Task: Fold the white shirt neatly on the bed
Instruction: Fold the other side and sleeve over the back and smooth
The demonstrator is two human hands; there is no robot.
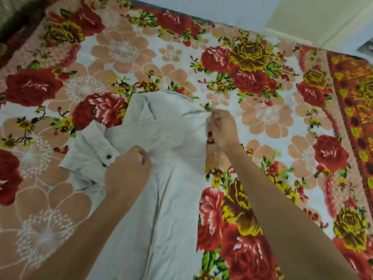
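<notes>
The white shirt [171, 138] lies lengthwise on the bed [272, 122], which is covered by a flowered sheet. The collar end points away from me and the body runs down to the bottom edge of the view. One sleeve is folded across to the left, and its cuff [101, 146] shows a dark button. My left hand [127, 172] is closed on the cloth near that cuff, in the middle of the shirt. My right hand [222, 130] pinches the shirt's right edge at shoulder height.
The flowered sheet spreads on all sides of the shirt. An orange patterned border [355, 110] runs along the bed's right side. A pale wall [222, 9] and floor lie beyond the far edge. Something dark sits at the top left corner [12, 19].
</notes>
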